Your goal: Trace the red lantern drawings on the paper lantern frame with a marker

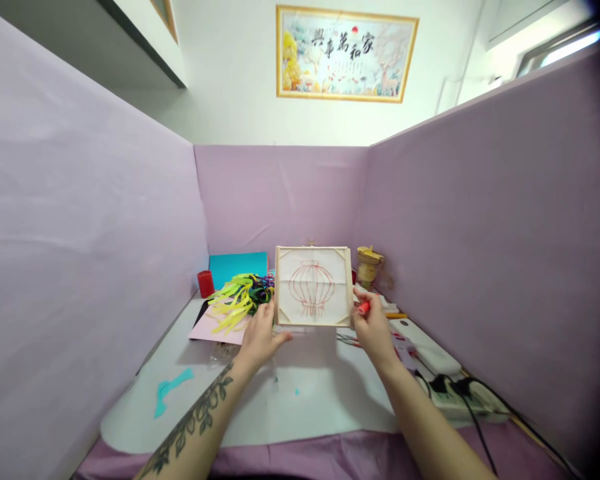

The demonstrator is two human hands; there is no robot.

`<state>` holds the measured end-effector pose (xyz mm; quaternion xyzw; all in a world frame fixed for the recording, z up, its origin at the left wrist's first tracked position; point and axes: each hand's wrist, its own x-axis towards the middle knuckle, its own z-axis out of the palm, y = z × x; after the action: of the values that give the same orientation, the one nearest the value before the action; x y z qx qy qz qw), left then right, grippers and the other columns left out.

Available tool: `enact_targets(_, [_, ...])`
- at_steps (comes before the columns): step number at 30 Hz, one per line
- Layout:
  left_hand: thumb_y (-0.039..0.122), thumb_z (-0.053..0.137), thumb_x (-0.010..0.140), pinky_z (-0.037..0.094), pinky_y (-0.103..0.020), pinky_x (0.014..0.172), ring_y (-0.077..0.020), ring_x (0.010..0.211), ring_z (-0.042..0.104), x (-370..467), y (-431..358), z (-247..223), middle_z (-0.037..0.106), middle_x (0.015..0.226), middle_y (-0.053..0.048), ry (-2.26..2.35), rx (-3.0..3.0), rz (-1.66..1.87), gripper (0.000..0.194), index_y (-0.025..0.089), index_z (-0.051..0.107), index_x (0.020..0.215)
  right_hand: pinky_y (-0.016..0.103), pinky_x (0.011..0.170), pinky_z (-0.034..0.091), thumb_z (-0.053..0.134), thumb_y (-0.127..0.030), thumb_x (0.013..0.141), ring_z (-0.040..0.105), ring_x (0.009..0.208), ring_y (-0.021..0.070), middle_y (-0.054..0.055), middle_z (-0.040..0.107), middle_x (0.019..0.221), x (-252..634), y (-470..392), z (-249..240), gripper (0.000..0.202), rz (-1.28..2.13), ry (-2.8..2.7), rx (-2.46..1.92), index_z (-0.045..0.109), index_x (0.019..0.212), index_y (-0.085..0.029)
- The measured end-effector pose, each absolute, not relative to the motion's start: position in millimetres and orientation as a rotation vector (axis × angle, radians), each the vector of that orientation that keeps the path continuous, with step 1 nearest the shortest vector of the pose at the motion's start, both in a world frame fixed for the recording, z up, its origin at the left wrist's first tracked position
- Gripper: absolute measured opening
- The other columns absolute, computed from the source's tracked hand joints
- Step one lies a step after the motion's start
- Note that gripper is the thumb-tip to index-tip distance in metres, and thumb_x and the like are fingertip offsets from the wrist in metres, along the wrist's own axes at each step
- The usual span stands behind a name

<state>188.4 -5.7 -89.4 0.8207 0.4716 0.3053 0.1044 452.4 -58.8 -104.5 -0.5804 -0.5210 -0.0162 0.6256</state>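
Observation:
A wooden frame (351, 280) with white paper or cloth stretched across it stands upright above the middle of the table, facing me. On its white face is a red line drawing of a lantern (311, 285) with a fringe below. My left hand (261, 337) grips the lower left edge, fingers partly hidden and thumb sticking out to the right. At the lower right edge, my right hand (373, 328) steadies the frame while its fingers are also closed around a red pen-like stick (363, 307), most of which is hidden. Scissors (349, 340) lie beneath, near the right hand.
Yellow and green ribbon strips (237, 297) lie on a pink sheet (213, 328), beside a blue sheet (237, 268) and a red roll (205, 283). A yellow cup (368, 268) stands back right. Plugged-in power strips (473, 397) trail cables at right. A blue scrap (170, 392) lies front left.

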Motion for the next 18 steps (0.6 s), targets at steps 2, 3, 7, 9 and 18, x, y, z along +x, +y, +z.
enact_targets(2, [0.034,0.064,0.079,0.043,-0.037,0.095,-0.0271,0.116,0.053,190,-2,-96,0.051,0.128,-0.013,1.41,2.401,0.956,0.074,0.017,0.032,0.144,0.036,0.075,0.051,0.049,-0.034,0.086,0.062,0.078,0.0192,0.007,0.064,0.089,454,-57,-100,0.034,0.006,-1.224,-1.295,0.054,0.114,-0.016])
enact_targets(3, [0.033,0.062,0.081,0.044,-0.037,0.095,-0.0269,0.116,0.053,191,-1,-100,0.051,0.127,-0.013,1.403,2.393,0.998,0.07,0.017,0.033,0.143,0.037,0.078,0.052,0.05,-0.036,0.087,0.063,0.082,0.0202,0.007,0.064,0.09,454,-60,-99,0.033,0.01,-1.22,-1.269,0.055,0.113,-0.017])
enact_targets(7, [0.032,0.06,0.084,0.045,-0.04,0.096,-0.0268,0.116,0.054,193,2,-110,0.054,0.124,-0.013,1.332,2.373,1.163,0.053,0.018,0.045,0.132,0.037,0.082,0.051,0.054,-0.041,0.089,0.065,0.09,0.0218,0.009,0.069,0.098,448,-84,-99,0.028,-0.104,-1.111,-1.152,0.061,0.105,-0.019])
enact_targets(9, [0.033,0.059,0.085,0.046,-0.042,0.095,-0.0273,0.115,0.054,194,3,-115,0.055,0.122,-0.013,1.325,2.362,1.219,0.048,0.018,0.048,0.129,0.031,0.065,0.052,0.053,-0.045,0.09,0.063,0.066,0.0175,0.006,0.07,0.079,441,-97,-100,0.032,-0.023,-1.182,-1.096,0.063,0.105,-0.019])
enact_targets(18, [0.043,0.055,0.089,0.047,-0.043,0.094,-0.029,0.112,0.056,194,0,-133,0.055,0.122,-0.014,1.449,2.43,1.211,0.046,0.017,0.048,0.127,0.025,0.054,0.047,0.057,-0.035,0.086,0.055,0.05,0.0121,0.0,0.062,0.062,400,-87,-108,0.018,-0.022,-1.35,-1.108,0.064,0.094,-0.02])
